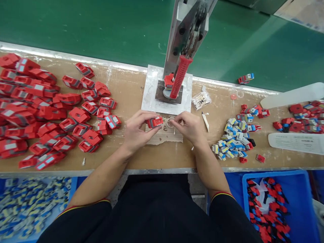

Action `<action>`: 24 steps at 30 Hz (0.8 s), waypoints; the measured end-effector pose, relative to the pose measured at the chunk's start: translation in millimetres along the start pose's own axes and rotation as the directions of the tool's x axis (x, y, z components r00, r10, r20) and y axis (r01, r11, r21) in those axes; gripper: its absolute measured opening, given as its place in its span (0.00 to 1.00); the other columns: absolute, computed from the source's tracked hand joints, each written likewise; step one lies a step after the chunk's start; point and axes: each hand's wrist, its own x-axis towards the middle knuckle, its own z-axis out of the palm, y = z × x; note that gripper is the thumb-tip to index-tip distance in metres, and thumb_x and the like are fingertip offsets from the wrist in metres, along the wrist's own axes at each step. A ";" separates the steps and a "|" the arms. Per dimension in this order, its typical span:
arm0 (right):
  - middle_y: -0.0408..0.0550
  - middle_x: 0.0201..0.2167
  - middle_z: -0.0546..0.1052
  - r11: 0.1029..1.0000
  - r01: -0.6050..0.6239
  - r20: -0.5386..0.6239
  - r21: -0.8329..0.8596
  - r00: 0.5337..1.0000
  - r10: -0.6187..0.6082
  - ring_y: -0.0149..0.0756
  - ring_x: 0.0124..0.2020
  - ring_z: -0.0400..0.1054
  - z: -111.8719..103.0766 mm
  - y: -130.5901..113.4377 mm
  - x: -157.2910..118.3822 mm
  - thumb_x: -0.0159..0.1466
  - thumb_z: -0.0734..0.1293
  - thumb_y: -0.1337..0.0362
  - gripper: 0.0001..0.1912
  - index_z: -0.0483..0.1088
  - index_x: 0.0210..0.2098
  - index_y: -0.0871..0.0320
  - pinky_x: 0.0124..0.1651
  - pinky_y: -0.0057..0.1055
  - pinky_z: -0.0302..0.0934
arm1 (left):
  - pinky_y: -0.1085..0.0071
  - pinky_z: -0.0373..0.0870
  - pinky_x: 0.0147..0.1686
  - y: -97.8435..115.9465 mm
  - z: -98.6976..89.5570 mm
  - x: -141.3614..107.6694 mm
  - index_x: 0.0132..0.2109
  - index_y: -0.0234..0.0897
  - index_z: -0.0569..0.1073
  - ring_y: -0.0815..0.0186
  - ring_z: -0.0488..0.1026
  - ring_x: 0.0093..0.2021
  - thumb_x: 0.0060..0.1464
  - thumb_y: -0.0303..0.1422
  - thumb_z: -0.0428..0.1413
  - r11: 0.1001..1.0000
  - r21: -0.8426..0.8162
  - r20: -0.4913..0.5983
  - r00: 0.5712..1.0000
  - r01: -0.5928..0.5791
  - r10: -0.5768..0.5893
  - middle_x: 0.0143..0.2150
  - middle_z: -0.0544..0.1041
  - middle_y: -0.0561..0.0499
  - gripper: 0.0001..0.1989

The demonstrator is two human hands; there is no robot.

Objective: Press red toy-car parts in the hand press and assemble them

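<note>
Red boxy plastic housing (156, 122) pinched by left hand (138, 130); judged light, stiff, best held by sides. Right hand (189, 126): grip cannot be told.

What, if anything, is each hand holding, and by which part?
The left hand holds a red piece by its sides, thumb along the near one, fingers at the far one. Whether the right hand grips anything cannot be told.

No wording or number can be read. The lower white panel (296, 142) on the right carries lines of print, too small and blurred to make out. Pale labels (111, 119) sit on some red parts (79, 114) at left, their marks equally illegible.
</note>
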 end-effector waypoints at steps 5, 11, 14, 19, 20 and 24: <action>0.42 0.25 0.80 0.997 -0.012 0.007 0.076 1.000 0.012 0.31 0.23 0.69 -10.4 -3.0 -2.1 0.68 0.75 0.61 0.13 0.72 0.28 0.54 0.29 0.30 0.64 | 0.61 0.83 0.49 0.5 0.6 -0.1 0.44 0.43 0.84 0.59 0.84 0.46 0.55 0.37 0.71 1.000 0.017 0.023 1.000 0.021 -0.022 0.45 0.86 0.48 0.10; 0.39 0.22 0.78 0.913 0.106 -0.399 0.394 0.915 0.065 0.32 0.23 0.72 -18.5 -31.4 -1.5 0.64 0.79 0.62 0.14 0.71 0.29 0.52 0.26 0.32 0.64 | 0.64 0.83 0.48 4.0 2.1 -1.8 0.46 0.43 0.83 0.61 0.84 0.46 0.57 0.32 0.70 0.996 -0.008 0.042 0.995 -0.086 0.087 0.46 0.86 0.48 0.10; 0.39 0.22 0.78 0.874 0.135 -0.390 0.468 0.919 0.067 0.32 0.23 0.72 -5.8 -42.4 0.1 0.65 0.78 0.62 0.13 0.71 0.30 0.52 0.26 0.32 0.66 | 0.64 0.83 0.48 5.3 2.8 -3.0 0.47 0.43 0.83 0.61 0.84 0.46 0.57 0.31 0.70 0.994 0.000 0.058 0.992 -0.112 0.112 0.47 0.86 0.48 0.10; 0.40 0.23 0.79 0.884 0.093 -0.363 0.459 0.927 0.091 0.33 0.24 0.73 5.7 -43.0 -1.6 0.65 0.78 0.62 0.13 0.71 0.30 0.52 0.28 0.33 0.68 | 0.63 0.84 0.47 6.1 3.4 -3.8 0.45 0.43 0.84 0.60 0.84 0.45 0.56 0.34 0.70 0.997 0.027 0.051 0.996 -0.070 0.069 0.46 0.87 0.48 0.09; 0.40 0.23 0.79 0.887 0.085 -0.351 0.454 0.932 0.090 0.33 0.24 0.74 6.7 -42.3 -2.2 0.65 0.78 0.61 0.13 0.72 0.30 0.52 0.28 0.33 0.68 | 0.63 0.84 0.47 6.1 3.5 -3.9 0.44 0.43 0.84 0.60 0.84 0.45 0.56 0.35 0.71 0.998 0.026 0.044 0.997 -0.063 0.062 0.46 0.87 0.48 0.09; 0.41 0.23 0.79 0.905 0.053 -0.319 0.423 0.943 0.094 0.34 0.23 0.74 9.8 -41.3 -3.5 0.66 0.77 0.57 0.15 0.71 0.28 0.52 0.28 0.34 0.69 | 0.64 0.83 0.47 5.7 3.5 -4.2 0.44 0.44 0.84 0.60 0.84 0.44 0.56 0.34 0.70 0.998 0.033 0.044 0.998 -0.057 0.055 0.46 0.87 0.48 0.09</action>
